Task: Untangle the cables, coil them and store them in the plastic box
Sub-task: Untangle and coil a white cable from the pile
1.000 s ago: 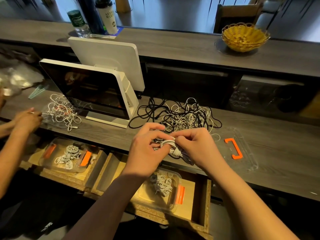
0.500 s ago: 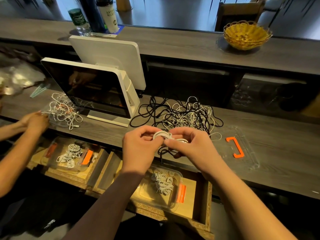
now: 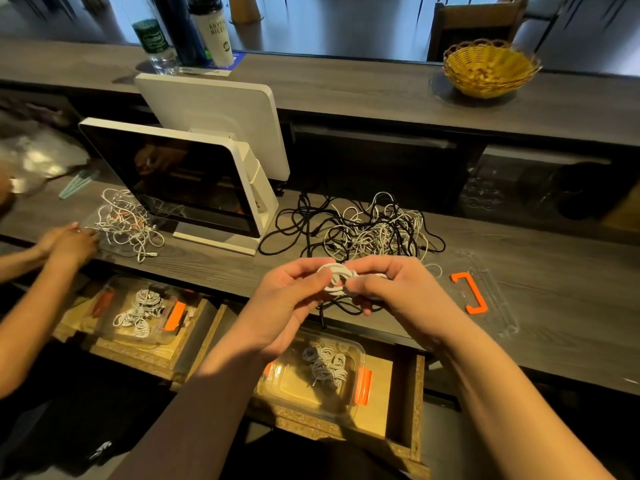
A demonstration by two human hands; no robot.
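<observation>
A: Head cam: what room do I have around the plastic box [image 3: 353, 355]?

B: Box sits in an open wooden drawer [image 3: 405, 403] under the counter [image 3: 554, 327] edge. Orange clip on its right end, no lid on. Drawer's right wall is just beside the box; its top is open, w/ my wrists partly over it.

A: Where are the hands rel. to the box?

B: Both above it, over the counter's front edge. Left hand [image 3: 287, 299] and right hand [image 3: 398, 292] are each closed on a small white cable coil [image 3: 336, 278], pinched between them. A black cable loop [image 3: 346, 308] hangs just below.

A: Contents?

B: Several coiled bundles, white and grey, near the box's right half.

A: Surface beyond?

B: Dark wood-grain counter. Past the box, a tangled cable pile [image 3: 367, 230], black + white. Right of the box, a clear lid [image 3: 491, 299] w/ an orange clip lies flat. Left and beyond, a white monitor [image 3: 187, 188]. Far left, another person's hands [image 3: 69, 240] touch a second white tangle [image 3: 124, 223], w/ a second box [image 3: 145, 310] in another drawer.

A: Room?

B: Dim. Raised shelf behind carries a yellow basket [image 3: 491, 69] and a cup [image 3: 214, 32].
</observation>
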